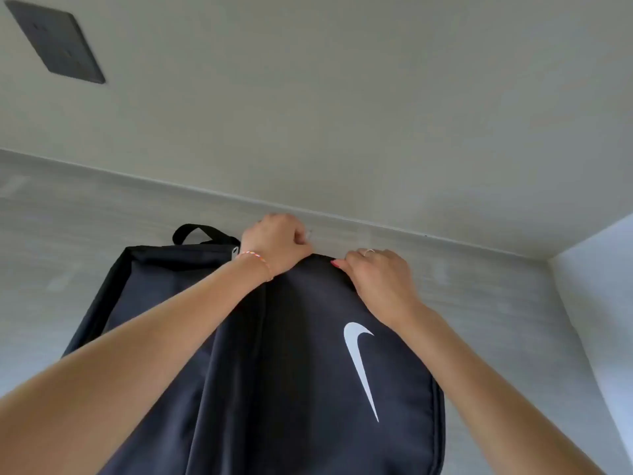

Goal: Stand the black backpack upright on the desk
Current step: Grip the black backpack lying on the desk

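Right at the middle of the frame, the left hand (pixel 277 243) is curled closed over the far top edge of the backpack (pixel 308 354), fingers folded down behind the fabric, so the fingertips are hidden. A thin beaded bracelet (pixel 257 260) circles that wrist. Just to the right of it, the right hand (pixel 378 275) also grips the bag's top edge, fingers bent and pinching the fabric; a ring (pixel 369 251) shows on one finger, and a red-painted nail shows at the edge. Both bare forearms run in from the lower corners of the frame and meet at the bag.

The backpack is black, with a white swoosh (pixel 359 365) on the front panel at lower right of centre. It fills the lower middle of the frame and sits on the pale grey worktop (pixel 85 241). Its main flap looks open at the left, showing a dark lining, and a black carry loop (pixel 202 231) sticks up at the top left (whether the bag is fully upright or leaning, I cannot tell from this angle).

Beyond the bag the worktop meets a plain off-white wall (pixel 342 97). A dark rectangular wall plate (pixel 56 41) sits in the upper left of the frame.
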